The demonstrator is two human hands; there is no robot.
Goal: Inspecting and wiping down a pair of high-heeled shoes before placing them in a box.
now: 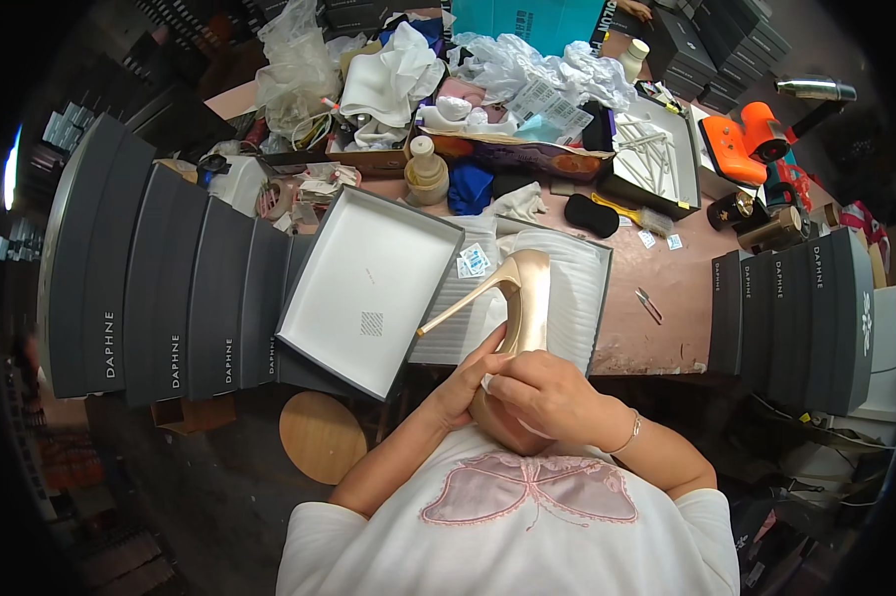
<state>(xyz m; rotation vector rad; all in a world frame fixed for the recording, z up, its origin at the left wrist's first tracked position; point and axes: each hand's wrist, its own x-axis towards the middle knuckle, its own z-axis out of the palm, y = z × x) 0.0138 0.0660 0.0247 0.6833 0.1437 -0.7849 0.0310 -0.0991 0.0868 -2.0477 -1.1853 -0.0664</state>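
Observation:
A gold satin high-heeled shoe (535, 303) is held in front of my chest, its thin stiletto heel pointing left and its toe end down toward me. My left hand (456, 389) is closed around its left side. Over the front part of the shoe, my right hand (545, 392) has its fingers pinched together on a small white piece (487, 382), paper or cloth, I cannot tell which. Behind the shoe lies an open shoebox (601, 298) lined with white wrapping. A grey-edged box lid (358, 288), white inside, rests tilted to its left.
Stacked dark shoeboxes (155, 288) stand at the left, with more shoeboxes (795, 318) at the right. Small scissors (649, 306), a yellow-handled brush (651, 221) and a bottle (426, 174) lie or stand on the table. An orange heat tool (741, 144) sits far right. A round stool (321, 437) is below.

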